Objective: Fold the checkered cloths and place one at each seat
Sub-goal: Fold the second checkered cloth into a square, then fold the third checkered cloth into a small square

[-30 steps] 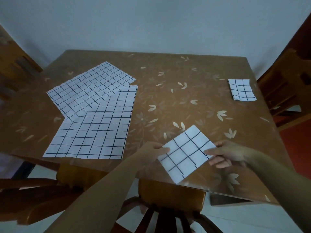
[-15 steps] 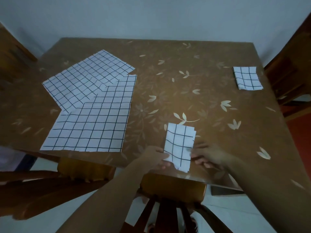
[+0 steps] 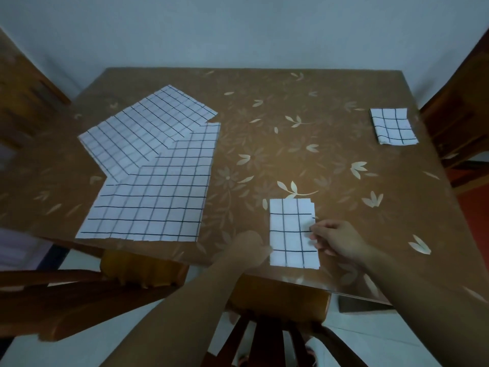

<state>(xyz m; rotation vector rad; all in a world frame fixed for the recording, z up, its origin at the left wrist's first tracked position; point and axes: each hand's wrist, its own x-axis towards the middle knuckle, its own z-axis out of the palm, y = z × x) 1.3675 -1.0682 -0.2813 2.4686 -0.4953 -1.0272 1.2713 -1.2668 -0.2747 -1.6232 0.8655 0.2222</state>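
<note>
Head view: small folded cloth (image 3: 291,231) lay flat at the near edge of the table (image 3: 264,133), just above the near chair (image 3: 277,295). Left hand (image 3: 248,247) sat at its left edge, fingers curled and blurred; could not tell whether they gripped fabric. Right hand (image 3: 338,238) sat at its right edge, fingers fairly straight, tips touching the cloth, holding nothing. Second folded cloth (image 3: 391,126) lay far right, beside the right chair (image 3: 455,115). On the left, near unfolded cloth (image 3: 153,205) overlapped far unfolded cloth (image 3: 143,128).

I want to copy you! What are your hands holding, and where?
The nearest folded checkered cloth lies flat; left hand touches its left edge, right hand its right edge. Pinching or just touching cannot be told.
</note>
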